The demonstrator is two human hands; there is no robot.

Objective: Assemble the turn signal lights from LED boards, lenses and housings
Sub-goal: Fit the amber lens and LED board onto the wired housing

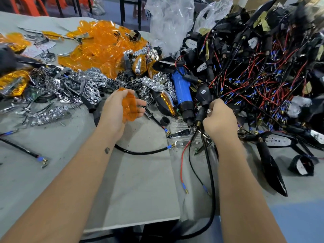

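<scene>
Left hand (121, 109) cups orange lens (129, 109) over desk (140, 181) middle, kept ready. Right hand (220, 118) grips black housing (203, 97) stem, pulling from wire pile (259, 67) by right edge.

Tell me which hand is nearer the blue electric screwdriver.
Right. The right hand grips a black housing just beside the blue electric screwdriver; the left hand holds an orange lens farther off.

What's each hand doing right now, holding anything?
Left hand: holds an orange lens, fingers curled round it.
Right hand: grips a black housing by its stem.
</scene>
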